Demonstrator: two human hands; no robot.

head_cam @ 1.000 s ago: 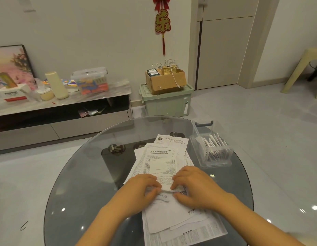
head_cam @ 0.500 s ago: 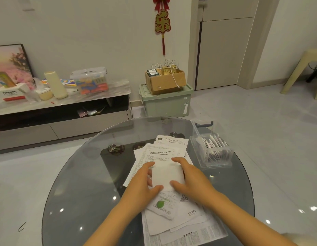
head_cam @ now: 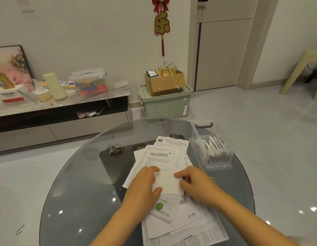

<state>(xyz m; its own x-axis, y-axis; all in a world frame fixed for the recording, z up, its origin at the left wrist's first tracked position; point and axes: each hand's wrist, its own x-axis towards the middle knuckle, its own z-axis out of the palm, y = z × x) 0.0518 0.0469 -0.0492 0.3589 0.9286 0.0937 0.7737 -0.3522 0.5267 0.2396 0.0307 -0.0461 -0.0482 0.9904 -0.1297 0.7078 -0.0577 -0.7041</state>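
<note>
The folded white paper rectangle (head_cam: pixel 167 181) is located between the two hands, above the centre of the round smoked-glass table (head_cam: pixel 79 183). Its blank face is turned up towards the camera.

Left hand (head_cam: pixel 145 185): grasping the paper at its left edge. The forefinger lies along the upper left corner and the thumb presses at the lower left corner, so the edge is pinched between them.

Right hand (head_cam: pixel 196 185): grasping the paper at its right edge. The fingers are curled, with the fingertips touching the upper right corner and the thumb against the right side. The part of the edge under the hand is hidden.

The paper sits over a pile of printed white paper leaflets (head_cam: pixel 161 157) spread flat on the table. Whether it touches the pile or is held just clear of it cannot be told. A white sachet with a green leaf mark (head_cam: pixel 163 208) lies on the pile just below the paper, partly under the left hand.

A clear plastic bin (head_cam: pixel 211 151) holding upright white packets stands on the table to the right of the pile, apart from both hands.
</note>
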